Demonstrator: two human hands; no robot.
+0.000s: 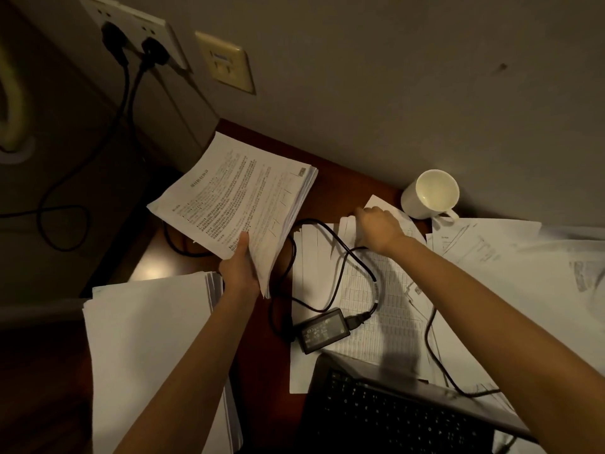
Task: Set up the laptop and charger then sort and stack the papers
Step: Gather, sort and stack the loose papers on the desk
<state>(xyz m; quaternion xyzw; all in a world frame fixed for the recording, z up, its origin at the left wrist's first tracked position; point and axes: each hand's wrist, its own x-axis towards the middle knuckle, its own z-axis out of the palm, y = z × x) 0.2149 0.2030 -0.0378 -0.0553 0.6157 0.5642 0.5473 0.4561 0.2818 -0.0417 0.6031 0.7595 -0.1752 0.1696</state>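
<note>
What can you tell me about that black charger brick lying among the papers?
The charger brick is a flat, black, plastic-looking rectangle with small pale print on its top face. It lies flat on loose white sheets, just beyond the laptop. A thin black cable leaves each end, one looping over the papers, one over the dark wooden desk. Neither hand touches it.

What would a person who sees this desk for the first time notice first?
Probably the thick sheaf of printed papers, which the left hand holds up above the desk's far left corner. Next, the right hand reaching onto loose sheets near a white mug by the wall. A black charger brick with looping cable lies on those sheets, just beyond the open laptop.
</note>
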